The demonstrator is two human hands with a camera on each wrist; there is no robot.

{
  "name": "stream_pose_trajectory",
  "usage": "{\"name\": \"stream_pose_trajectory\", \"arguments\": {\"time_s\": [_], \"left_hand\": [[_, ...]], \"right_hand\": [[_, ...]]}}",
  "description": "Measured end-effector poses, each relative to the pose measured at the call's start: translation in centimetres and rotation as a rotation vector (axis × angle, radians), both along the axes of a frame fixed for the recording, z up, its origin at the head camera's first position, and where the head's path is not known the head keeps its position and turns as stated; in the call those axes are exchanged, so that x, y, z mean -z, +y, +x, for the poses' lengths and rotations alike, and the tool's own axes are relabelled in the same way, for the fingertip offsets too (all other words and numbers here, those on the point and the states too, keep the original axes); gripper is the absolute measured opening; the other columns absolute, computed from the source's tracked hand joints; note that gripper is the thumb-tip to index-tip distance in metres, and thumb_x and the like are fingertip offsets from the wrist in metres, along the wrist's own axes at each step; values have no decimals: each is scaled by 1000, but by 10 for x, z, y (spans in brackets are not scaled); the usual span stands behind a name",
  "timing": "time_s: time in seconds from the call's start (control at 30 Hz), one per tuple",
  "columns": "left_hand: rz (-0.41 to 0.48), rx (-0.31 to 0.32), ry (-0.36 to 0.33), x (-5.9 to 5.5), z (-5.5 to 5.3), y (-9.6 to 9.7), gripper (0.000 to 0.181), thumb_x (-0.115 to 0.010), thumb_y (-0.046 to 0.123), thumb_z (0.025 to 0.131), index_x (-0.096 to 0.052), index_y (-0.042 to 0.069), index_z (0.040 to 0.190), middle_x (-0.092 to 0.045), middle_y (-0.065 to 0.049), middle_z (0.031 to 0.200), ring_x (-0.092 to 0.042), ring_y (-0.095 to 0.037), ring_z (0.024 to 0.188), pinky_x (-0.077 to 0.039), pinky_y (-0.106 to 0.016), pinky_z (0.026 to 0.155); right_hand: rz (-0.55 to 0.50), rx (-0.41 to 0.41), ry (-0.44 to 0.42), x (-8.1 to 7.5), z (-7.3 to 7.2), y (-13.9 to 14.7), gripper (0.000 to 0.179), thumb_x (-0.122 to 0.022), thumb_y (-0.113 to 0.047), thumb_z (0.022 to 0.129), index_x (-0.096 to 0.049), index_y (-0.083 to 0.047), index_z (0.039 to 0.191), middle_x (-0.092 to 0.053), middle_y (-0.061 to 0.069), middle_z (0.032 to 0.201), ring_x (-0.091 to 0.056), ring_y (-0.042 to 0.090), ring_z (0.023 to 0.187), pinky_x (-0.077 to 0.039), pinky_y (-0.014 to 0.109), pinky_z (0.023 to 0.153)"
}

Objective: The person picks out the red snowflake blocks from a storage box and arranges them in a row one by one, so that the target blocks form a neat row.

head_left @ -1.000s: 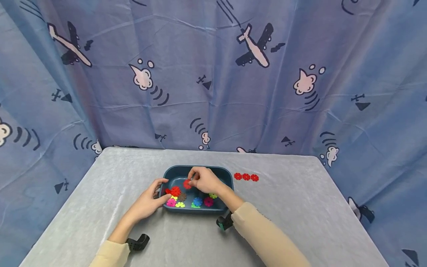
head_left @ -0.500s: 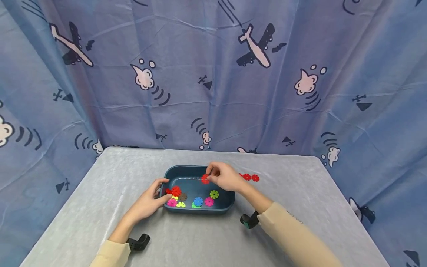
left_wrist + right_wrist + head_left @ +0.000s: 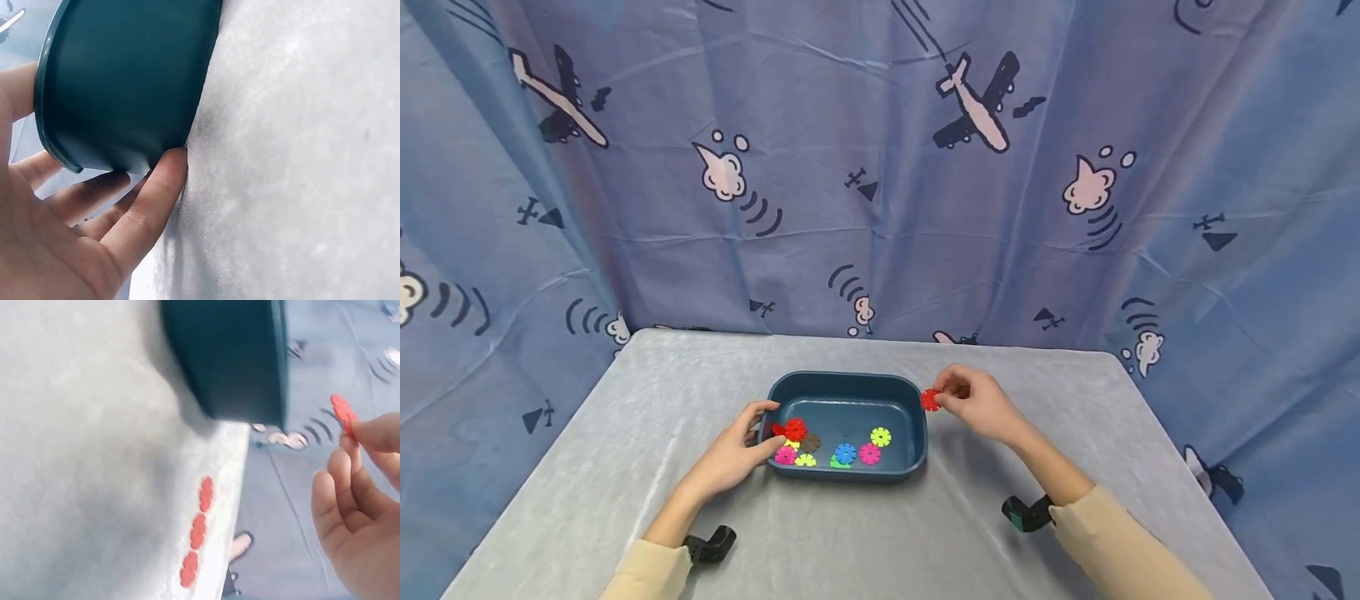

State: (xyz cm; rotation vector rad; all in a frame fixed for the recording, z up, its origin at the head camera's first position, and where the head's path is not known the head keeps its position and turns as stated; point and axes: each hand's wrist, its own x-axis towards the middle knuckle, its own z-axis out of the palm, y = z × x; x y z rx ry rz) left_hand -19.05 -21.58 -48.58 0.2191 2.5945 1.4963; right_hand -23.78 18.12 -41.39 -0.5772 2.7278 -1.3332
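Observation:
Between thumb and fingertips, my right hand [image 3: 981,408] pinches a red flower-shaped disc [image 3: 930,400], raised by the right rim of a dark teal plastic bin [image 3: 850,474]. My left hand [image 3: 730,454] grips the bin's left end; in the left wrist view its thumb reaches over the rim and its fingers [image 3: 150,212] lie against the outer wall. Inside the bin lie several similar discs: red [image 3: 795,429], brown [image 3: 810,442], blue [image 3: 845,453], pink [image 3: 869,453] and yellow-green [image 3: 881,437]. Some overlap near my left thumb.
The right wrist view shows three red discs [image 3: 197,531] in a row on the pale tablecloth [image 3: 94,456], right of the bin; my right hand hides them in the head view. A blue curtain [image 3: 880,208] with printed planes hangs behind the table.
My right hand has carried the red disc from inside the bin rightward, to just beyond its right rim. The left hand and bin have stayed in place.

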Motion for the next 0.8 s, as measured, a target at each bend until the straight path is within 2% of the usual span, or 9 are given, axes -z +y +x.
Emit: {"name": "stream_pose_trajectory", "arguments": {"time_s": [0.27,0.47,0.57,0.8], "left_hand": [[-1,-1,6,-1,1,-2,59,-69,35,98,-44,19,148,-36,-24,158,-43,-49,138,-35,-62,112],[-1,-1,3,-1,1,-1,60,-70,36,98,-43,18,148,-36,-24,158,-41,-49,140,-34,-62,113],[-9,0,-7,-1,1,-2,60,-69,37,98,-43,19,149,-35,-25,158,-41,-50,139,-36,-63,112],[-19,-6,-20,1,0,-2,61,-70,39,97,-43,22,149,-35,-25,158,-44,-50,137,-38,-63,109]], "right_hand": [[-62,92,5,-6,-2,34,10,-67,-10,98,-67,-6,107,-68,17,96,-61,33,82,-52,34,69],[-39,142,16,-1,-6,55,11,-66,-9,99,-66,-5,109,-68,17,98,-60,29,82,-51,32,69],[2,166,37,6,-9,62,10,-66,-7,98,-66,-4,108,-68,12,95,-60,26,81,-50,31,67],[43,220,20,31,-22,83,11,-65,-4,98,-66,-1,108,-68,16,93,-59,22,80,-49,33,67]]}}
